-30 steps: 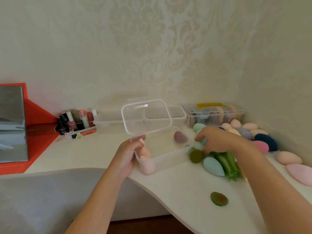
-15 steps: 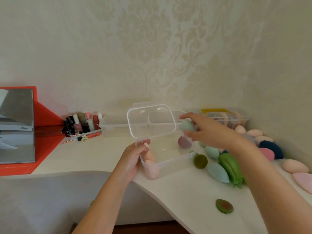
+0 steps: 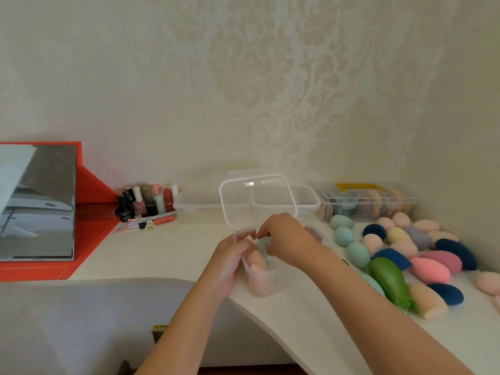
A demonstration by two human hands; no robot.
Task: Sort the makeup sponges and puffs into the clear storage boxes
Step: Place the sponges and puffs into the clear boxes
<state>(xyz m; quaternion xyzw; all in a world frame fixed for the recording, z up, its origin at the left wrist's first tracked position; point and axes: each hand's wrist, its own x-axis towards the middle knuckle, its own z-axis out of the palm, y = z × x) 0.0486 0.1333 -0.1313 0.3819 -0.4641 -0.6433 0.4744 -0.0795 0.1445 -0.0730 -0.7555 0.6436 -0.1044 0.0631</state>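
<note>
Right hand [image 3: 284,239] pinches teal sponge [image 3: 263,246]; left hand [image 3: 230,263] grips half-hidden clear box [image 3: 263,280].

1. The open box [image 3: 273,278] sits mid-desk [image 3: 189,253], close to the front edge, with its lid [image 3: 257,201] standing up behind it.
2. The left hand [image 3: 230,263] grips the box's left end. The right hand [image 3: 286,239] pinches a sponge [image 3: 263,246] just over the other sponges [image 3: 257,259] inside.
3. To the right, loose sponges [image 3: 405,247] spread toward the wall.
4. Behind them sits the filled box [image 3: 365,204].
5. At the back left are the bottles [image 3: 146,203], with the mirror [image 3: 38,201] farthest left.
</note>
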